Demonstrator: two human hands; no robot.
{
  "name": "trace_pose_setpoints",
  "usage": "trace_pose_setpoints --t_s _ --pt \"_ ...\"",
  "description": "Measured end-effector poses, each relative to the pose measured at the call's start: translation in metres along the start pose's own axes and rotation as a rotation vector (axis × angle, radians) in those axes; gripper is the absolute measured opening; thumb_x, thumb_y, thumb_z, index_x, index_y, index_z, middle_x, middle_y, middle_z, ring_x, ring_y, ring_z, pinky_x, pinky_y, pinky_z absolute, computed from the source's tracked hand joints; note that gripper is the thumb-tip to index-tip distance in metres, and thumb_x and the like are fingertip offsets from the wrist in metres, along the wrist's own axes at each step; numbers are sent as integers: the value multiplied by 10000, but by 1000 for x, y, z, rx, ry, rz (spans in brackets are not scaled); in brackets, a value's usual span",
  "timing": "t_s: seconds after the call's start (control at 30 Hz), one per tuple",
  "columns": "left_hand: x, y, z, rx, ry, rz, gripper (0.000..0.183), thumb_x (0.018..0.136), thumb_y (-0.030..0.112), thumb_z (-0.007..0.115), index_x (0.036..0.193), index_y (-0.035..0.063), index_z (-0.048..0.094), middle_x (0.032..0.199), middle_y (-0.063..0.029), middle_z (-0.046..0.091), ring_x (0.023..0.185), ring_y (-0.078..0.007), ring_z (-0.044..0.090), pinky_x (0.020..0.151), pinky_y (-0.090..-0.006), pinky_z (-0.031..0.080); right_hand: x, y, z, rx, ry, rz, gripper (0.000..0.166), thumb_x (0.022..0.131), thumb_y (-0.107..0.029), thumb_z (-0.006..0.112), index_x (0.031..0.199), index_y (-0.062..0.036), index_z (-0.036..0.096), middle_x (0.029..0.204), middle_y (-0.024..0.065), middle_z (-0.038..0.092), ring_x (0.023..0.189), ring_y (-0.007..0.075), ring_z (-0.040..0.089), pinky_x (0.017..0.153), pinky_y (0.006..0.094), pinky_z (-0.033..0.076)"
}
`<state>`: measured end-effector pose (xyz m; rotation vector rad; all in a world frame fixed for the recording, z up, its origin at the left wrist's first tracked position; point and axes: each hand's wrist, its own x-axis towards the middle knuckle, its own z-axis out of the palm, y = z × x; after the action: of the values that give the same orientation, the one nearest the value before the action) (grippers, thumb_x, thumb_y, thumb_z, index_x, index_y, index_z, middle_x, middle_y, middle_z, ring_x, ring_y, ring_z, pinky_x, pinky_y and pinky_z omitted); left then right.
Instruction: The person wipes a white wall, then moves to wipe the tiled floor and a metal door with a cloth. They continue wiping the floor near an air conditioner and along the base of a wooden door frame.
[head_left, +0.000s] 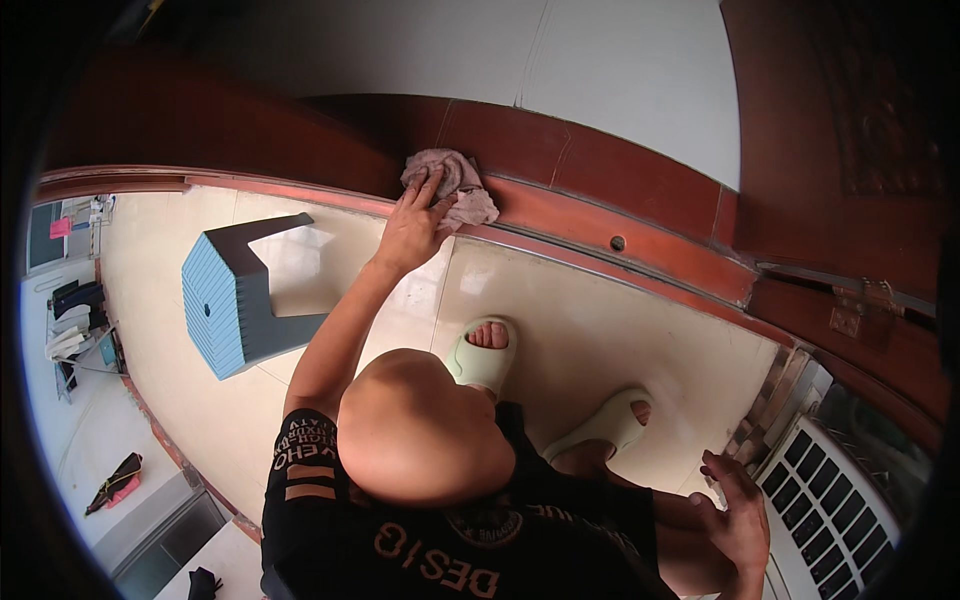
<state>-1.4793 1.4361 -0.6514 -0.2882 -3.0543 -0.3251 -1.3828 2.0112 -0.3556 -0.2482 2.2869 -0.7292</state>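
Note:
My left hand (414, 229) presses a crumpled pinkish-grey cloth (463, 187) against a red-brown threshold (570, 214). Its fingers are spread over the cloth, and part of the cloth is bunched beyond the fingertips. To the right of the cloth, the threshold has a small round hole (617, 242) and a dark groove along its length. My right hand (735, 510) is away from the threshold, low on the right. Nothing is in it, and its fingers are bent and apart, close to a white grille (825, 502) with dark openings.
A blue plastic step stool (215, 307) lies on its side on the cream tiles (585, 315) at left. Pale green slippers (480, 360) are on my feet. A red-brown door with a metal hinge (846, 319) stands at right. Hanging clothes (75, 322) appear far left.

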Motion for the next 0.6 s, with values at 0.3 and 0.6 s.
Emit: trace_pose_setpoints --t_s 0.3,0.6 --pt "77 136 113 -524 -212 238 550 926 187 806 1456 85 702 1760 -97 428 1664 -289 319 1355 -545 263 17 -31 -19 -130 138 85 609 912 -44 812 1492 7 633 1279 220 725 1074 379 741 957 459 611" --pt "93 151 76 -1319 -188 187 606 929 -147 675 1494 72 654 1368 -148 686 1270 -296 684 1055 -414 566 35 -37 -26 -173 103 12 573 947 -75 805 1485 21 632 1268 214 726 1080 349 752 947 445 610"
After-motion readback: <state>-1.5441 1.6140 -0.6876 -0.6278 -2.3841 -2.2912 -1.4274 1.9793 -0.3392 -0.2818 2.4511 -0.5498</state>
